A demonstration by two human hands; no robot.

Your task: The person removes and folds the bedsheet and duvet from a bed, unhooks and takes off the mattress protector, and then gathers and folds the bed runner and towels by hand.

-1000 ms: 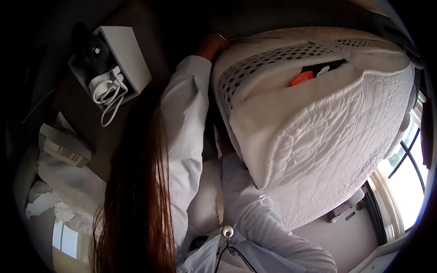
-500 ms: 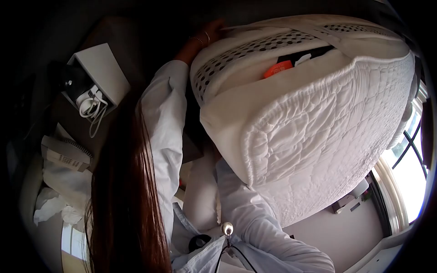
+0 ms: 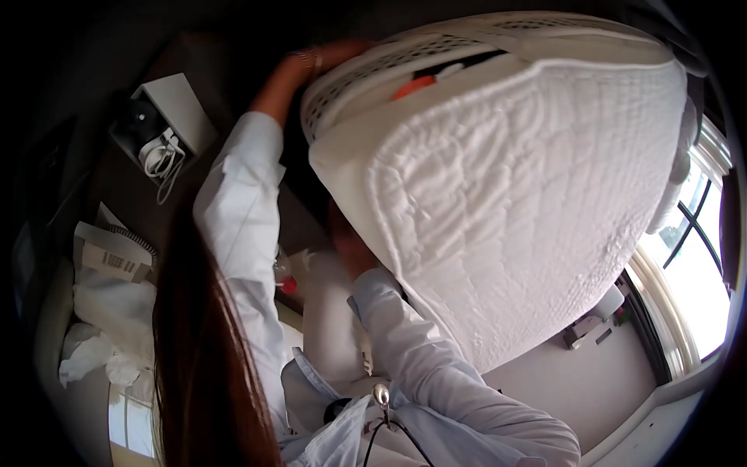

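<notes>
A white quilted mattress pad [image 3: 498,202] covers a raised, tilted mattress [image 3: 420,56], whose dotted side band shows along the top. At the far upper left, my left hand [image 3: 342,53], with bracelets at the wrist, is closed on the edge of the pad; its fingertips are hidden. My right hand [image 3: 350,243] is low against the near left side of the mattress, mostly in shadow, its fingers out of sight behind the pad. An orange tag [image 3: 414,87] pokes out between pad and mattress.
On the left, a nightstand holds an open white box [image 3: 180,113] with a white cable [image 3: 162,159], plus a spiral-bound pad [image 3: 117,249]. Crumpled white plastic [image 3: 117,342] lies below. A bottle with a red cap [image 3: 288,284] stands near my arm. A window [image 3: 692,226] is at right.
My left hand has moved left from the strap it was pulling to the mattress edge. Pad and mattress have shifted up and left in view, and more of my right hand shows.
</notes>
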